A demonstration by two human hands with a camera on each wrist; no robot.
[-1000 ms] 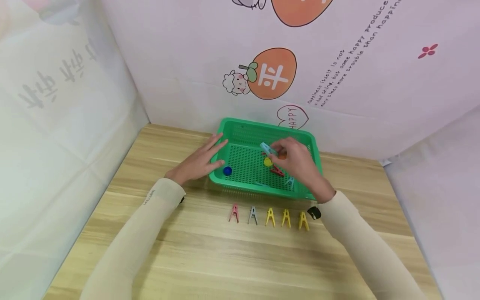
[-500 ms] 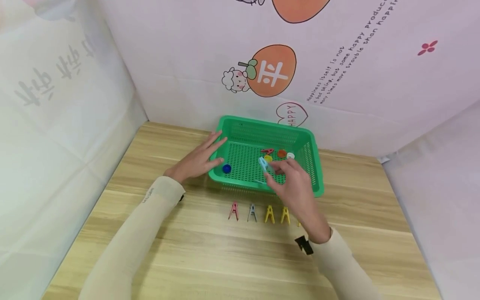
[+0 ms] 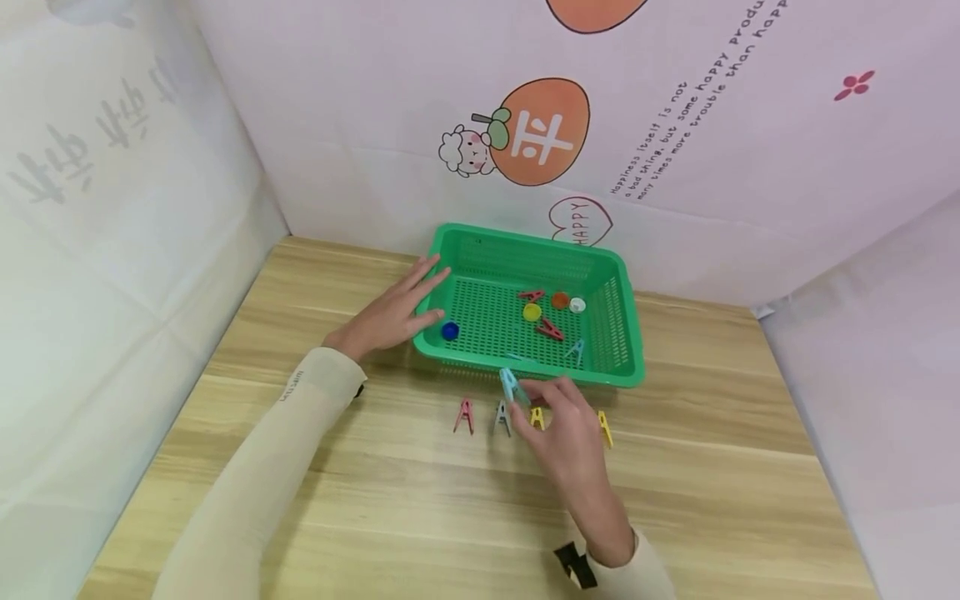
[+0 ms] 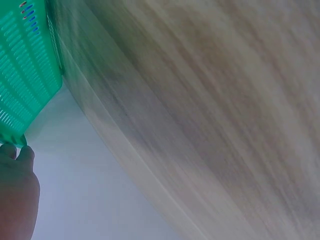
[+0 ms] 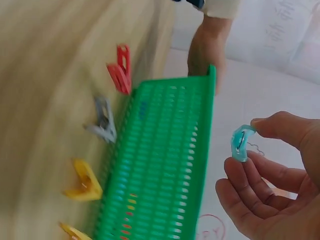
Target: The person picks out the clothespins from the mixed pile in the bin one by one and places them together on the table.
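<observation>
My right hand (image 3: 566,433) pinches a light blue clothespin (image 3: 513,385) between thumb and fingers, just in front of the green basket (image 3: 525,254). The right wrist view shows that clothespin (image 5: 241,143) end-on at the fingertips. Over the basket's left rim lies my left hand (image 3: 390,317), fingers extended and spread. On the table below the right hand stands a row of clothespins: pink (image 3: 465,415), grey (image 3: 502,417) and yellow (image 3: 537,418); the hand partly hides the row. Another yellow clothespin (image 3: 604,428) shows at its right end.
Inside the basket lie red clothespins (image 3: 551,329), a light blue clothespin (image 3: 576,350), and small round caps: blue (image 3: 450,331), yellow (image 3: 532,312), orange (image 3: 560,300) and white (image 3: 577,305). A printed wall sheet (image 3: 360,167) rises behind the wooden table (image 3: 420,517).
The right hand has carried the light blue clothespin out of the basket, toward the front and slightly left, over the row. The left hand has stayed on the rim.
</observation>
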